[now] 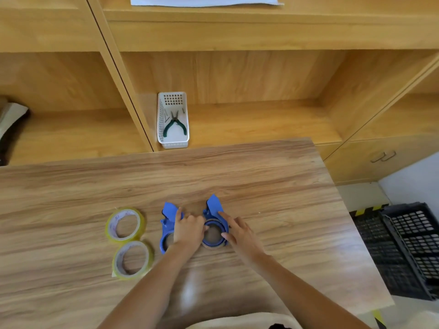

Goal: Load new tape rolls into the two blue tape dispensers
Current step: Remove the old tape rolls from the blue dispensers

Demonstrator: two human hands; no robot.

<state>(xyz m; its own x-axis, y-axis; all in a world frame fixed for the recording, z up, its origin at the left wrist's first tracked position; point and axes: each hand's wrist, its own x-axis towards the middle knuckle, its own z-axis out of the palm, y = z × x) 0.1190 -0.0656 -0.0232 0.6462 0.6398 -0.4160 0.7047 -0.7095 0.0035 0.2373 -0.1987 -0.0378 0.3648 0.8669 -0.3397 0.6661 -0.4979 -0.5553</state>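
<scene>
Two blue tape dispensers lie flat on the wooden table [261, 186]. The left dispenser [167, 218] is partly covered by my left hand [188, 230]. The right dispenser [215, 224] holds a brown ring in its round hub, and both hands touch it: my left fingers are curled at its left rim, and my right hand [238, 232] pinches its right rim with fingers spread. To the left lie two yellowish clear tape rolls, one farther [111, 224] and one nearer [118, 262], flat and untouched.
A white plastic basket [173, 143] with green-handled pliers [174, 125] stands on the shelf behind the table. Wooden shelving runs along the back. A black plastic crate [408, 248] sits on the floor off the table's right edge.
</scene>
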